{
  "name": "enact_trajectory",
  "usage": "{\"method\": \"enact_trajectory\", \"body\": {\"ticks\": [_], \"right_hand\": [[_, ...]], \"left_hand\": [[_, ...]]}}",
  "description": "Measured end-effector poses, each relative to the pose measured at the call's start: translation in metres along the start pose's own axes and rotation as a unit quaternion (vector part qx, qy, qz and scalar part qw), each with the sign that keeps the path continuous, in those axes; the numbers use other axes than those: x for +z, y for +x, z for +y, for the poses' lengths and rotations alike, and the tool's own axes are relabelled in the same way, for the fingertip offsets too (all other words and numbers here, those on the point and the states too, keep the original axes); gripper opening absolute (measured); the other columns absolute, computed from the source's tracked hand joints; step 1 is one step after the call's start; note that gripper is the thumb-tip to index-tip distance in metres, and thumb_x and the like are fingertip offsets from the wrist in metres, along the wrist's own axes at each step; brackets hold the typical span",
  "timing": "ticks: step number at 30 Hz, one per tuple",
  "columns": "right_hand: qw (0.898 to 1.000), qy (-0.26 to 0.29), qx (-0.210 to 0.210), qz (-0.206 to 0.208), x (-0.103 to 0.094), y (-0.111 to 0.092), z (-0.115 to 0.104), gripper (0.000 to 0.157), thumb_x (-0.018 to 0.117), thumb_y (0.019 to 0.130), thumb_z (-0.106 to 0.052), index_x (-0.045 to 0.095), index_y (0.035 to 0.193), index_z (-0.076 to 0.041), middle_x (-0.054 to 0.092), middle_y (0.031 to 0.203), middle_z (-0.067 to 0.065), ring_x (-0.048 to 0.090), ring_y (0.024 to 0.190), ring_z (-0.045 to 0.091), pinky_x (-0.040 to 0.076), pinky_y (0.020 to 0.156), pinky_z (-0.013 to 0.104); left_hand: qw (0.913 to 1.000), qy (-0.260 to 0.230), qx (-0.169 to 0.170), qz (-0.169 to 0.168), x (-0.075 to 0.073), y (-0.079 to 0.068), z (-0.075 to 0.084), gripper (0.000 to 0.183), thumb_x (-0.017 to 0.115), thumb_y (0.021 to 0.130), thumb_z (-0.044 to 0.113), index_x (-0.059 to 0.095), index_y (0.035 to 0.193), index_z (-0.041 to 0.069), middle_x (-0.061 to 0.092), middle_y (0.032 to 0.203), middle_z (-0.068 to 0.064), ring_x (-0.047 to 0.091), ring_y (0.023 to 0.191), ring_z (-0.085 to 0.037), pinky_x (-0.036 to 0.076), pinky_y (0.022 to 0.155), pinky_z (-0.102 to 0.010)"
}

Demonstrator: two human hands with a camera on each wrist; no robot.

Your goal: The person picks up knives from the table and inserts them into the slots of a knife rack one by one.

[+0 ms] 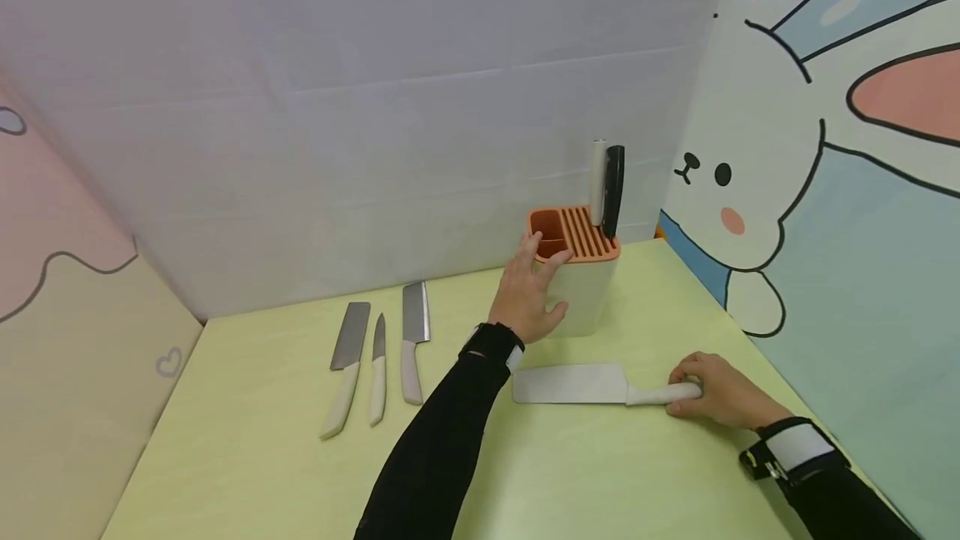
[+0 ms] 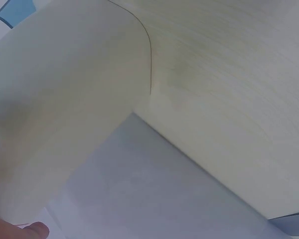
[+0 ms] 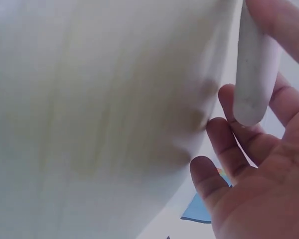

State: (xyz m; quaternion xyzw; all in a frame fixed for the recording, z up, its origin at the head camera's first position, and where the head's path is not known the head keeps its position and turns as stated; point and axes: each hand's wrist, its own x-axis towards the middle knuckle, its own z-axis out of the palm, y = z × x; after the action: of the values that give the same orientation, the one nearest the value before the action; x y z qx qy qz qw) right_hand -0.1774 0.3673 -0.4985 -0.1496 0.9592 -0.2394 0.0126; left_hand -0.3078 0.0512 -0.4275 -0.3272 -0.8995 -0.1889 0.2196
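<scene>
In the head view, a broad-bladed cleaver (image 1: pixel 570 383) with a white handle lies on the table, blade towards the left. My right hand (image 1: pixel 716 392) pinches the handle's end between thumb and finger; the right wrist view shows the rounded handle (image 3: pixel 255 84), other fingers spread below it. My left hand (image 1: pixel 527 292) touches the near left side and rim of a white knife block (image 1: pixel 576 298) with an orange slotted top, fingers spread. Part of that hand's contact is hidden. One white-handled and one black-handled item (image 1: pixel 613 190) stand in the block's slots.
Left of my left arm lie a wide knife (image 1: pixel 350 344), a small pointed knife (image 1: pixel 378 373) and another cleaver (image 1: pixel 414 323), handles towards me. A pale wall stands behind the yellow-green table (image 1: pixel 247 482). A wall with a rabbit drawing (image 1: pixel 750 173) borders the right.
</scene>
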Motion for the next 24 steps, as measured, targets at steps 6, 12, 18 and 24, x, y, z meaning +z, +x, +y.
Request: {"method": "enact_trajectory", "body": {"ticks": [6, 12, 18, 24], "right_hand": [[0.993, 0.100, 0.048, -0.035, -0.005, -0.002, 0.002, 0.035, 0.080, 0.074, -0.044, 0.066, 0.094, -0.019, 0.060, 0.093, -0.003, 0.052, 0.078, 0.014, 0.043, 0.065, 0.027], [0.931, 0.341, 0.107, -0.077, -0.006, -0.008, 0.000, 0.037, 0.072, 0.087, -0.020, 0.057, 0.109, 0.004, 0.056, 0.091, 0.010, 0.052, 0.072, 0.019, 0.047, 0.060, 0.028], [0.834, 0.529, 0.151, -0.037, 0.000, -0.014, -0.008, 0.024, 0.060, 0.096, -0.017, 0.059, 0.117, -0.005, 0.051, 0.086, -0.001, 0.047, 0.070, 0.010, 0.043, 0.062, 0.022], [0.727, 0.671, 0.143, -0.025, 0.008, -0.014, -0.018, 0.020, 0.051, 0.101, -0.017, 0.055, 0.120, -0.014, 0.058, 0.108, 0.001, 0.060, 0.096, 0.012, 0.052, 0.084, 0.027]], "left_hand": [[1.0000, 0.001, -0.005, -0.007, -0.002, 0.000, 0.002, 0.074, 0.073, 0.082, 0.036, 0.034, 0.145, 0.032, 0.009, 0.158, -0.012, -0.003, 0.147, -0.026, 0.028, 0.109, -0.055], [0.9998, 0.005, -0.011, -0.015, -0.003, 0.000, 0.002, 0.073, 0.073, 0.082, 0.037, 0.035, 0.145, 0.031, 0.009, 0.158, -0.012, -0.005, 0.147, -0.025, 0.026, 0.111, -0.053], [0.9998, 0.003, -0.013, -0.016, -0.003, 0.000, 0.003, 0.073, 0.073, 0.083, 0.037, 0.035, 0.145, 0.031, 0.009, 0.158, -0.012, -0.004, 0.147, -0.025, 0.027, 0.111, -0.053], [0.9998, 0.000, -0.012, -0.017, -0.004, 0.000, 0.003, 0.073, 0.073, 0.083, 0.035, 0.034, 0.145, 0.031, 0.009, 0.158, -0.012, -0.004, 0.147, -0.025, 0.027, 0.111, -0.053]]}}
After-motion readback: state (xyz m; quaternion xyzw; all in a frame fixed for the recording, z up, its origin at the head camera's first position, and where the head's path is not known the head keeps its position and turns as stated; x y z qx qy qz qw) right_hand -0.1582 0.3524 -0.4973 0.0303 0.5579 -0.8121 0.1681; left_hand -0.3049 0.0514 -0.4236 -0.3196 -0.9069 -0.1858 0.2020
